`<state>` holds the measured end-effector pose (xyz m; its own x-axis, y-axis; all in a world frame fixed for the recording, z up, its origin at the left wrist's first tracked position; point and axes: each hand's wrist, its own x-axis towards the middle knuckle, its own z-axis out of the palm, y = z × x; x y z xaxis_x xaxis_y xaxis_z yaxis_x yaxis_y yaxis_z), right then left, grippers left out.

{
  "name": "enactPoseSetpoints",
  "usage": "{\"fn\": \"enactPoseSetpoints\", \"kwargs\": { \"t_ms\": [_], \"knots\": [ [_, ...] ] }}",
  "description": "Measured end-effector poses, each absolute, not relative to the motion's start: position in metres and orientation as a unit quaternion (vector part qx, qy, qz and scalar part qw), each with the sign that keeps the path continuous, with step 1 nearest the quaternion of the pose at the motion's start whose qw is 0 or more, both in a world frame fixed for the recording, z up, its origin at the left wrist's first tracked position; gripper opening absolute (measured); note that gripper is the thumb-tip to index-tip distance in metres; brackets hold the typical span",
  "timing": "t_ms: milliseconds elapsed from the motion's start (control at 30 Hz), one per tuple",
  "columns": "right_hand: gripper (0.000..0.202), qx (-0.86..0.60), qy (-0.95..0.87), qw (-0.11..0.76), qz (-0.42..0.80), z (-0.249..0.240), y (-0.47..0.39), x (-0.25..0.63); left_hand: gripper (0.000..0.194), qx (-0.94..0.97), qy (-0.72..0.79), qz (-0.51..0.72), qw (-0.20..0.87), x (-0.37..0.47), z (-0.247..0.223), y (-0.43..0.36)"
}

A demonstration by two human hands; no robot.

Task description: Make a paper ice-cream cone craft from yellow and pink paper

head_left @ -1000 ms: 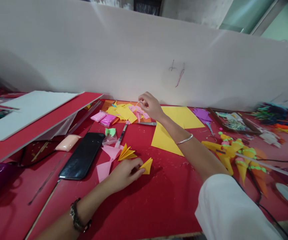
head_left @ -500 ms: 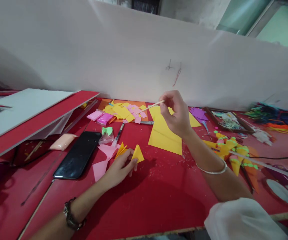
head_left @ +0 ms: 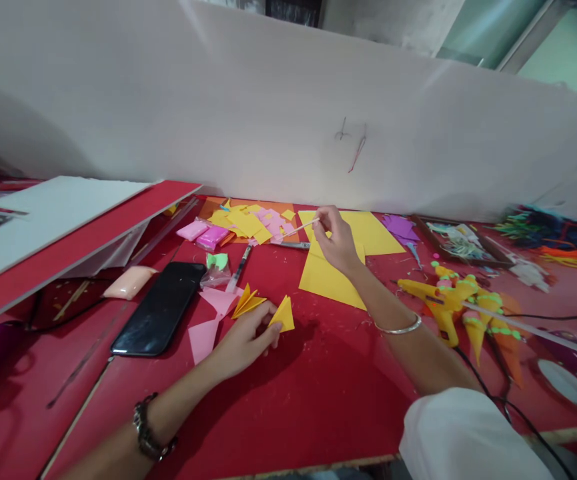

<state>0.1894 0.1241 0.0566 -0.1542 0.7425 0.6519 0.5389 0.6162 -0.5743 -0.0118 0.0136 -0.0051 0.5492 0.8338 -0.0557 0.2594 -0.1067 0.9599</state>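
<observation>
Yellow folded paper (head_left: 284, 316), seemingly creased, sits between left-hand fingers (head_left: 274, 335).

Kinda dim on my feed tbh. I get faint glare streaks across the pale wall (head_left: 268, 120) at 11 and between 1 and 2, soft shadows on the red table (head_left: 318, 413) around 6, stretched edges, dark corner at 2.

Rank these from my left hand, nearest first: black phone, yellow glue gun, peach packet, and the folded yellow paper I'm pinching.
1. Folded yellow paper: in the left hand's fingertips.
2. Black phone: just left of the hand.
3. Peach packet: farther left, beyond the phone.
4. Yellow glue gun: well over on the right.
</observation>
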Motion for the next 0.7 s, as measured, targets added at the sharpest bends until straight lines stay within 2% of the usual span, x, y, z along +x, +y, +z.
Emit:
{"fn": "enactPoseSetpoints", "kwargs": {
  "t_ms": [700],
  "knots": [
    [0.020, -0.437, -0.779, 0.441, 0.090, 0.038, 0.156, 0.163, 0.020, 0.715, 0.392, 0.252, 0.521, -0.010, -0.004, 0.014]
  ]
}}
